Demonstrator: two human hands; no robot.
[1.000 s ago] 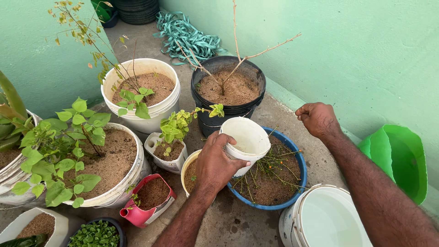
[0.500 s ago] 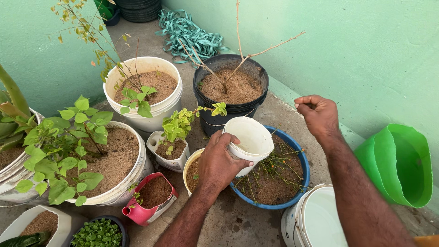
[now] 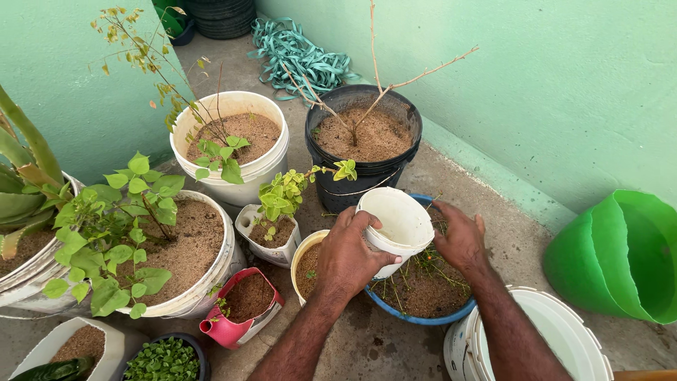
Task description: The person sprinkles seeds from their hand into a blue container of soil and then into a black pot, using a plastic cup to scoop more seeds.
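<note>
- White plastic cup (image 3: 398,222): my left hand (image 3: 345,257) clamps it, tilted over the blue pot (image 3: 423,314).
- My right hand (image 3: 460,240), fingers apart, rests on that pot's soil.

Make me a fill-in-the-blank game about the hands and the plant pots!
1. The left hand holds a small ______ tub, tipped on its side.
2. The right hand reaches into the pot with the ______ rim.
3. The bare, leafless branches stand in the ______ bucket.
4. The big bag by the wall is ______.

Missing words: white; blue; black; green
</note>
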